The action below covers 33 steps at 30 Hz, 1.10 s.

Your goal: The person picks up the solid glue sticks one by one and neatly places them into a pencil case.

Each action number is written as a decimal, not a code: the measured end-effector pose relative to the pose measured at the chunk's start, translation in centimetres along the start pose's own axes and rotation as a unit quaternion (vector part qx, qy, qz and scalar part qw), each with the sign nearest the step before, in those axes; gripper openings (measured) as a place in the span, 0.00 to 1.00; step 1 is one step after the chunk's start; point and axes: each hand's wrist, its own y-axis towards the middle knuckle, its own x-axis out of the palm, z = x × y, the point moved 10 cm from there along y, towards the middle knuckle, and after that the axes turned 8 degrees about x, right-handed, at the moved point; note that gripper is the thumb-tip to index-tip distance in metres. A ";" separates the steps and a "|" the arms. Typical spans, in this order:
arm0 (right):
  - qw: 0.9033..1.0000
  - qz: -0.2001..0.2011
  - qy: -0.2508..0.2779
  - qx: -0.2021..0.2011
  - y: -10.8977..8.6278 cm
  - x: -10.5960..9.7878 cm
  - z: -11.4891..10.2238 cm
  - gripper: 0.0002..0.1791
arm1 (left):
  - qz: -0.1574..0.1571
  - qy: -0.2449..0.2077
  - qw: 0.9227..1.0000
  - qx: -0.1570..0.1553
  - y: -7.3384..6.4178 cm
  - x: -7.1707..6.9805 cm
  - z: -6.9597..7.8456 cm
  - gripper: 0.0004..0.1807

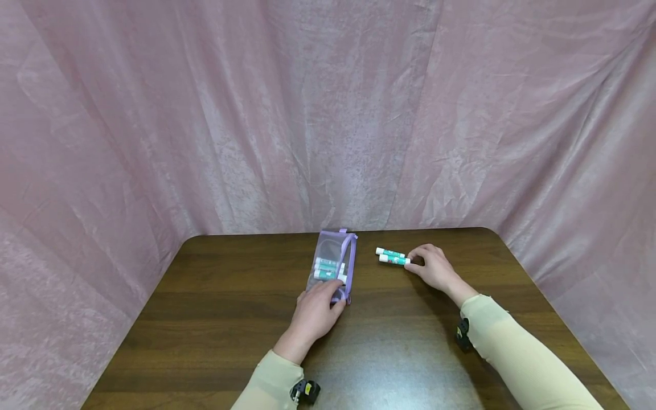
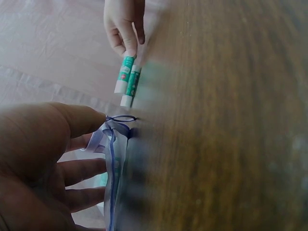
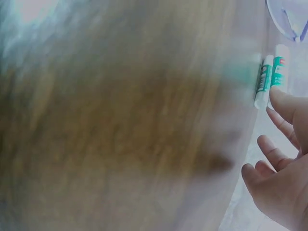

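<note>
A clear mesh pouch with purple zipper trim (image 1: 322, 245) lies flat on the table, with several white-and-green glue sticks (image 1: 326, 267) inside it. My left hand (image 1: 314, 310) rests on its near end, fingers spread over the mesh and thumb by the zipper corner. To the right, two more glue sticks lie side by side. My right hand (image 1: 434, 266) pinches the end of the nearer glue stick (image 1: 393, 259) between thumb and fingers; in the left wrist view that glue stick (image 2: 124, 74) sits slightly higher than the other glue stick (image 2: 131, 89).
The brown wooden table (image 1: 230, 319) ends just beyond the pouch at its back edge. Behind it hangs a pink velvet curtain (image 1: 328, 114). A small black camera is strapped at each wrist.
</note>
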 end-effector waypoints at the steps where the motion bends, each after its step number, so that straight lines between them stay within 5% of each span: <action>1: 1.000 0.003 0.000 -0.004 0.0 -0.1 -0.1 0.10 | 0.000 0.000 1.000 0.000 0.0 0.0 0.0 0.21; 11: 0.999 0.021 0.012 -0.033 0.1 -0.3 -2.0 0.07 | -0.001 0.003 1.000 -0.001 0.1 0.2 -0.2 0.22; 33: 1.000 0.012 0.002 -0.029 0.3 0.5 -4.8 0.05 | -0.009 -0.007 1.000 -0.007 0.0 0.2 -0.1 0.22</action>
